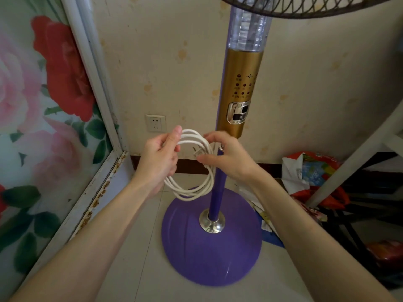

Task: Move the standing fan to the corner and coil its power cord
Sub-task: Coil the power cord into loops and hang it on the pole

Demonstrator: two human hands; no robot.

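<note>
White cord (192,171) is looped up already, left hand (161,155) pinching the coil, right hand (226,158) fingers holding the plug end by the pole. Fan (237,101) sits in the corner, so next I'd guess tuck or hang the coil.

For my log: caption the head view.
Both hands, left hand and right hand, hold coiled white power cord beside purple standing fan.

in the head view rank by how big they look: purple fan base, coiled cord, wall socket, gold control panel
1. Fan base, clearly the largest.
2. and 3. Control panel and cord coil: they cover similar areas and the cord is nearer the camera, so no ranking.
4. Socket, smallest.
</note>
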